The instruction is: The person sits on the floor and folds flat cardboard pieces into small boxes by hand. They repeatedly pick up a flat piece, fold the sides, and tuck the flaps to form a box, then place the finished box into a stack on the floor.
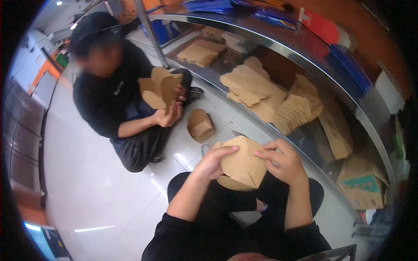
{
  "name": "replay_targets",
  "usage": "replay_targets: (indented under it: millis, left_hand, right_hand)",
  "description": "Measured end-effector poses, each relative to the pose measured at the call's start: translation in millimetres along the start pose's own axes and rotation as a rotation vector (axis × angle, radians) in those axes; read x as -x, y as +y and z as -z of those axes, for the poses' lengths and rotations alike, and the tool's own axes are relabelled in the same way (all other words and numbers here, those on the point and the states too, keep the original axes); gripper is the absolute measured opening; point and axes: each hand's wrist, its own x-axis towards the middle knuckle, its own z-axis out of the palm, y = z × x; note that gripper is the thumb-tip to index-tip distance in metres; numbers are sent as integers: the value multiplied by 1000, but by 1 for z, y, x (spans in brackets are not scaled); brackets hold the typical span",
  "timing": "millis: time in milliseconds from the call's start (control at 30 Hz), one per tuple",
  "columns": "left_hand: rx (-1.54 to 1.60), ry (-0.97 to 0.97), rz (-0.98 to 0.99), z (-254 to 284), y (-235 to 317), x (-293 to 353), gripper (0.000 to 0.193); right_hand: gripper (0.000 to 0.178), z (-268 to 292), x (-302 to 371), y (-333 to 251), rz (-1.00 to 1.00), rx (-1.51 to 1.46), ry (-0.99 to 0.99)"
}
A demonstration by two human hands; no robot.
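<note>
Above my lap I hold a partly folded brown cardboard box [244, 163] between both hands. My left hand [213, 162] grips its left side, thumb lying across the top panel. At the upper right edge, my right hand [282, 161] pinches a flap between thumb and fingers. A folded brown carton [200, 126] stands on the floor just beyond my left hand. Further left, a seated co-worker in dark clothes holds another open brown carton [161, 89] with both hands.
A steel shelf [261, 37] runs along the right. Its lower level bears stacks of flat brown cardboard blanks [252, 85] and a fanned pile [298, 106]. A printed cardboard box [361, 185] stands at the right end. White floor tiles [109, 187] spread left.
</note>
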Motion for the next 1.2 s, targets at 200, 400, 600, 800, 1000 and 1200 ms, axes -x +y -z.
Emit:
replay_targets:
  millis: [200, 400, 600, 800, 1000, 1200]
  left_hand:
    - [-122, -59, 4, 11, -4, 1, 48]
    - [-338, -268, -19, 4, 2, 7, 53]
    - [-382, -318, 19, 9, -6, 0, 47]
    - [-350, -237, 0, 9, -6, -2, 46]
    - [-284, -151, 42, 3, -3, 8, 47]
    - [-278, -147, 55, -7, 3, 17, 47]
  right_hand:
    - [25, -9, 1, 6, -60, -61, 31]
    - [22, -2, 0, 2, -166, -150, 99]
    - [23, -4, 7, -1, -191, -135, 79]
    - [26, -8, -4, 0, -62, 28, 122]
    - [28, 6, -12, -1, 208, 206, 87]
    - [29, 10, -10, 4, 273, 141, 96]
